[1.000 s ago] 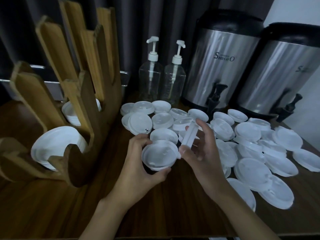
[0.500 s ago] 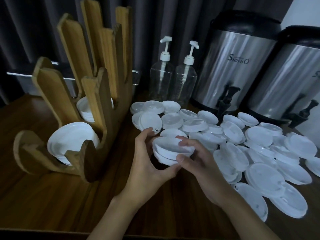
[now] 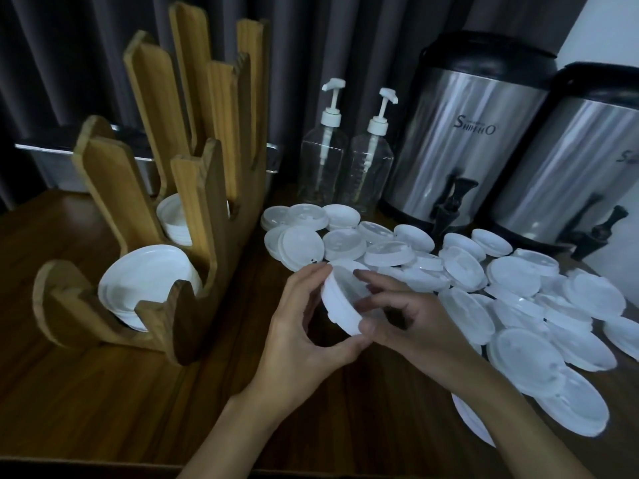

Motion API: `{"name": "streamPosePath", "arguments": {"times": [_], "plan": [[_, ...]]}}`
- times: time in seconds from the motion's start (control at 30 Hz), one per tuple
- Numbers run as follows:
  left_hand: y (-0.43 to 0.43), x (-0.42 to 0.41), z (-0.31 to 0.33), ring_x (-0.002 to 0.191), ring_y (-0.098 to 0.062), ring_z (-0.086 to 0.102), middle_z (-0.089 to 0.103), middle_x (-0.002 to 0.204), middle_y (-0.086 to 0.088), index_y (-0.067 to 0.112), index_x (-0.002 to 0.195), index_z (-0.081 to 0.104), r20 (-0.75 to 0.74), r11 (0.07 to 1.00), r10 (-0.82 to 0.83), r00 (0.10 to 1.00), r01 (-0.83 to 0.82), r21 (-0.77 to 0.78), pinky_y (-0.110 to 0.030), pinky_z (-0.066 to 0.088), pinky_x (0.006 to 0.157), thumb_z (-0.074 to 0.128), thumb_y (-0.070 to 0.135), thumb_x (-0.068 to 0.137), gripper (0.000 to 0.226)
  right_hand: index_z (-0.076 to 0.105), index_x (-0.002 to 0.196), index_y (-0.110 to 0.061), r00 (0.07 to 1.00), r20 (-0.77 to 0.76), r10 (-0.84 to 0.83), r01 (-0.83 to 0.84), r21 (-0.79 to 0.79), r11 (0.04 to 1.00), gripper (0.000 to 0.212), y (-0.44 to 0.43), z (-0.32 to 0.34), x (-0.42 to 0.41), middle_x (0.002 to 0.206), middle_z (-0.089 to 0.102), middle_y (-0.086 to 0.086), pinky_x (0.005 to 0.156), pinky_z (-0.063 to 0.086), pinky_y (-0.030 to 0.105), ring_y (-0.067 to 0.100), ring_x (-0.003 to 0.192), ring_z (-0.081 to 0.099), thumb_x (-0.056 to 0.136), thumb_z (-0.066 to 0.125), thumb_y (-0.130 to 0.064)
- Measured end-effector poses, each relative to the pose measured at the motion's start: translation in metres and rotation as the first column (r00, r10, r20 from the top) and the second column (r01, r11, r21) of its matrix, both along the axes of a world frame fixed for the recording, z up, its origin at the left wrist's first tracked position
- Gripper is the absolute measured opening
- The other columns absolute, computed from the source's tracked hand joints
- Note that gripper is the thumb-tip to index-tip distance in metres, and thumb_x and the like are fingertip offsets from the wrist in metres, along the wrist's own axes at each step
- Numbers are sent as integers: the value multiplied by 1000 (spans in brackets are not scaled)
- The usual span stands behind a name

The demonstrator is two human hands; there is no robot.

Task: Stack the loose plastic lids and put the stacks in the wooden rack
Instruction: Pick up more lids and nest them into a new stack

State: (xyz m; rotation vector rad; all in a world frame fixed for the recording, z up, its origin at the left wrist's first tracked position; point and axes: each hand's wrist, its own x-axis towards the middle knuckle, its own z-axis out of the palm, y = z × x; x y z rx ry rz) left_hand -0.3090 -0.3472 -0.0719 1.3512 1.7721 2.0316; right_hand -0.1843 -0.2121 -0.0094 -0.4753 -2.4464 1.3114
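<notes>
Past near edge of table (image 3: 138,392), over middle: left hand (image 3: 304,326) grips small stack of lids (image 3: 340,302), thumb under lower rim, fingers curled over upper rim; stack tilted, off surface. Touching same stack from right: right hand (image 3: 415,319) pinches it, thumb at lower rim, fingers across top face. Right half of surface: loose lids (image 3: 518,305), many overlapping. Toward left edge: wooden rack (image 3: 193,202), front stack (image 3: 145,281) in nearest slot, second stack (image 3: 173,219) in slot behind. Far edge: two pump bottles (image 3: 323,160), two steel urns (image 3: 460,133); metal tray (image 3: 52,160) behind rack.
</notes>
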Motion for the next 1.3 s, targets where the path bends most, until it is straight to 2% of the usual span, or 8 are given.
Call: {"name": "streamPosePath", "arguments": {"times": [0.2,0.37,0.57,0.8,0.9,1.0,1.13,1.3], "plan": [[0,4,0,138,-17,53,55,148,11,27,149,45,21,993,-113,993,113,30,-41,49,110,85,23,80,80,62,128,-35,999,-34,34,-42,-249,968,63,4,0,5,124,70,-10,87,57,26,9,117,65,69,79,-50],[1,3,-5,147,-15,40,43,158,10,29,152,41,-77,994,-109,991,109,-11,-44,45,114,84,29,81,84,54,131,-46,999,-9,33,-35,-212,977,84,9,-1,8,123,67,-21,87,56,22,1,116,63,57,79,-76],[5,7,-4,143,-16,44,47,149,17,35,147,43,-131,990,-140,981,135,-47,-37,47,111,88,35,74,85,46,144,-34,999,16,29,-26,-157,987,97,3,-9,12,125,67,-10,95,56,32,7,116,65,62,71,-81],[10,13,-6,140,-3,41,47,143,27,49,140,47,-140,967,-231,963,212,-143,-8,43,99,90,39,70,83,58,117,-52,976,30,-216,211,128,969,44,6,-18,77,116,62,-32,85,42,5,-6,114,58,77,58,-70],[15,16,-3,135,1,43,48,138,30,59,133,46,-105,965,-232,967,215,-150,-7,46,94,87,49,65,79,60,107,-48,914,12,-406,385,295,875,37,6,-33,119,112,63,-25,90,41,15,0,113,55,77,57,-70],[24,19,0,131,4,46,48,133,33,61,130,47,-86,959,-255,963,241,-150,-7,47,91,92,48,65,80,57,107,-44,841,25,-540,475,443,760,33,8,-48,142,116,63,-16,94,44,43,14,113,54,80,70,-58],[32,23,2,127,8,48,49,130,35,63,129,48,-73,952,-276,959,262,-158,-5,48,88,86,44,63,79,63,110,-33,843,58,-535,477,380,793,33,5,-60,144,121,58,-13,100,44,44,15,115,51,82,80,-35],[26,20,-1,126,5,50,50,130,35,64,129,46,-78,952,-275,958,260,-159,-6,49,87,86,45,63,80,67,111,-25,880,79,-468,410,369,834,42,-2,-59,126,119,54,-12,97,46,48,14,115,53,77,77,-47]]}}
